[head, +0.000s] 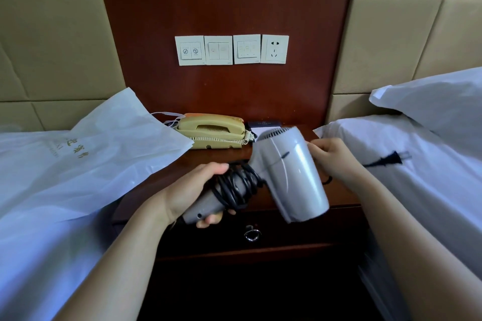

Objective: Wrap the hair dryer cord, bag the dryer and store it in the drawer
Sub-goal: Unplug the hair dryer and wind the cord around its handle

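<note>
I see the white bag (pixel 104 143) lying flat on the bed left of the tabletop (pixel 221 157), one corner overhanging it. The drawer (pixel 281 232) under the tabletop is closed. The hair dryer (pixel 292 169) is held in the air above the tabletop's front edge, nozzle toward me. L hand (pixel 193 190) grips the handle, fingers curled round it and the wound cord (pixel 234 187). R hand (pixel 331 159) is at the barrel, fingers curled on the loose cord. The plug (pixel 388 160) lies on the bed right of the tabletop.
</note>
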`<state>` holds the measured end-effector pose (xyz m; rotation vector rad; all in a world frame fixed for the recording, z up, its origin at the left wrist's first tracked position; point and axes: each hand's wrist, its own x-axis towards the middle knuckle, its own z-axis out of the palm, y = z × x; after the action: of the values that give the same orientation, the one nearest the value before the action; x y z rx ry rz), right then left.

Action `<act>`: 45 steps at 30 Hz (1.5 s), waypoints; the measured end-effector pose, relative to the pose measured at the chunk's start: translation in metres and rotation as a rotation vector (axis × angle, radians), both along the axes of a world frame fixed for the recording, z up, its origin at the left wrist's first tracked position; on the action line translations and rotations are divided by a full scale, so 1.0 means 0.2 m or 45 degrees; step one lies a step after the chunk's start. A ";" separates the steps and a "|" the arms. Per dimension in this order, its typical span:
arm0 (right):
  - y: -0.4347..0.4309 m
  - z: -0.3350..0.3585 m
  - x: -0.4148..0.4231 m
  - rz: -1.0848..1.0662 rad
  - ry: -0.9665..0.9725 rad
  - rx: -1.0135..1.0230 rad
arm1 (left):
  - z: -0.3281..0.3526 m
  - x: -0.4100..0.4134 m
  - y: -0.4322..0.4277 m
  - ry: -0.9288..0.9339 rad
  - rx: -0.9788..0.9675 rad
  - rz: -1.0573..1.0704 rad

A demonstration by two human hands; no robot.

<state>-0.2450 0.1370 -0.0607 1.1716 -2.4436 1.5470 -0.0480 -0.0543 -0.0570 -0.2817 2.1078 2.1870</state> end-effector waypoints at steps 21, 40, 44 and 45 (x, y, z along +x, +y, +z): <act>-0.06 0.04 0.22 0.530 -0.390 0.525 | -0.04 -0.06 -0.10 0.208 0.508 0.568; -0.15 0.22 0.66 0.466 0.681 0.748 | -0.05 -0.11 -0.03 0.112 -0.031 1.020; -0.14 0.24 0.66 0.446 0.739 0.565 | -0.05 -0.14 -0.02 0.100 0.424 0.977; -0.14 0.24 0.67 0.453 0.746 0.502 | -0.06 -0.15 -0.03 0.108 0.491 0.988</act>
<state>-0.1115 0.1091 -0.0126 1.8767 -2.2488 0.6052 -0.0779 -0.0606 -0.0687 -1.1392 1.7143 2.9830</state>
